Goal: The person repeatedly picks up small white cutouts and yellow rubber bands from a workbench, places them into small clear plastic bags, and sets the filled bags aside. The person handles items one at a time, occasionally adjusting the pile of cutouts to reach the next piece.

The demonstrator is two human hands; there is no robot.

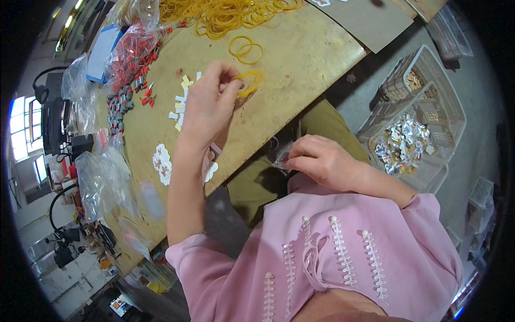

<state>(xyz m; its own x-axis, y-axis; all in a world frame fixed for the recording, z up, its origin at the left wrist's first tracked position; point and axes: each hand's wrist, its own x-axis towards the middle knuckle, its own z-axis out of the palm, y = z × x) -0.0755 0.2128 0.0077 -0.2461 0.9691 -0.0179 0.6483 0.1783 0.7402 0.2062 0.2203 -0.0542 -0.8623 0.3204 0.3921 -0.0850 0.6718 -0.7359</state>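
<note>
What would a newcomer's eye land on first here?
Probably the heap of yellow bands at the top, with the left hand below it pinching some yellow loops. Next, the pink blouse filling the lower middle, and the pale basket of shiny pieces at right.

left hand (211, 107): pinches yellow bands (257, 79) over table (306, 64) | right hand (324, 161): holds clear plastic (281, 161)

2 hands (206, 104) — 2 yel. bands (247, 52) loose, 1 pile (220, 16); held bands (257, 79) — qty unclear.
</note>
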